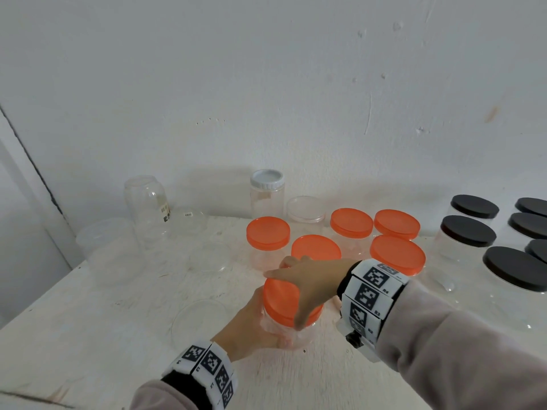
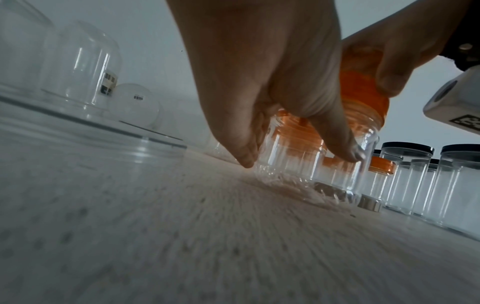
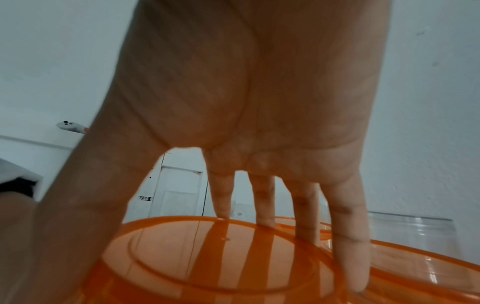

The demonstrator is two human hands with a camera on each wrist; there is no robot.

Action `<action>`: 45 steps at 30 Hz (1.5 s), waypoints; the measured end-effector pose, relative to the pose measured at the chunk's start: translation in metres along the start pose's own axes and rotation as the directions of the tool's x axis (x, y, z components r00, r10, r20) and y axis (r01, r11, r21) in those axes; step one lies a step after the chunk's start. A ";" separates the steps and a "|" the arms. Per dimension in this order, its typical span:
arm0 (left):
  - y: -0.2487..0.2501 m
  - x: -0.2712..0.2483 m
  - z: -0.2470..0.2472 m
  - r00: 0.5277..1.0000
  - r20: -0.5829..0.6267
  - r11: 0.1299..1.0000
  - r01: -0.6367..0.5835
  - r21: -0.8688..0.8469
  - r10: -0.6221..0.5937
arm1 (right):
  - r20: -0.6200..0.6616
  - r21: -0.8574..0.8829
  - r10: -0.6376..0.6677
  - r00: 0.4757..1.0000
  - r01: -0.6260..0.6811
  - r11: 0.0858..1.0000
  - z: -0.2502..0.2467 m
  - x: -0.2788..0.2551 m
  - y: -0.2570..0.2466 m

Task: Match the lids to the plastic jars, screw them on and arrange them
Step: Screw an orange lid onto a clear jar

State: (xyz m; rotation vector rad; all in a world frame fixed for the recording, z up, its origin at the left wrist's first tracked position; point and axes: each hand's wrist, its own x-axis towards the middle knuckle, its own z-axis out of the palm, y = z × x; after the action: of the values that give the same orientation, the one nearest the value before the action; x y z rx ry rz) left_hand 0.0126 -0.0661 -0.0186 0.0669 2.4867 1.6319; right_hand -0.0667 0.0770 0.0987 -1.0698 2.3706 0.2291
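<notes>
From the head view, you are in the screwing-on step: your left hand [image 1: 254, 327] wraps the body of a clear plastic jar [image 1: 291, 335] standing near the front middle of the white table [image 1: 88, 335], while your right hand [image 1: 307, 284] spans its flat round orange lid [image 1: 281, 300], thumb on the near rim and fingers over the far rim. Five clear jars with orange lids [image 1: 352, 223] already stand grouped toward the back edge, and black-lidded jars [image 1: 469, 235] line the right edge. At the back left sit uncapped clear containers [image 1: 146, 202], and a loose clear lid [image 1: 199, 319] lies just left of your jar. Next, I judge, you need to turn the lid until it seats, then set this jar beside the orange group.

From the left wrist view, your left-hand fingers [image 2: 335, 139] curl down the jar's ribbed transparent wall [image 2: 291, 160]; its base looks slightly tipped off the table, though blur makes that uncertain. The orange lid [image 2: 363, 96] sits over the threaded neck, your right thumb against its skirt.

From the right wrist view, your right hand [image 3: 259, 102] is spread wide across the translucent orange lid [image 3: 207, 257], fingertips [image 3: 348, 246] hooked over the far rim. The lid is glossy with a raised ring, so expect it to slip unless you grip it firmly.
</notes>
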 end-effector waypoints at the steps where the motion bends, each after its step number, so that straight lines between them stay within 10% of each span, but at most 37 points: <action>1: 0.000 0.000 0.000 1.000 -0.009 1.000 0.010 0.002 -0.010 | 0.007 -0.012 -0.002 1.000 0.002 1.000 0.000 0.001 -0.001; 45: 0.002 0.000 0.004 0.998 -0.063 0.999 0.027 -0.020 -0.028 | -0.063 0.085 0.123 0.990 -0.117 0.989 0.017 0.008 0.001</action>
State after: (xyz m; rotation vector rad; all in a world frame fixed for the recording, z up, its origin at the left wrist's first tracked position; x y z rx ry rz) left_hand 0.0137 -0.0614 -0.0183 -0.0219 2.5062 1.6711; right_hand -0.0650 0.0786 0.0800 -0.9118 2.4857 0.1402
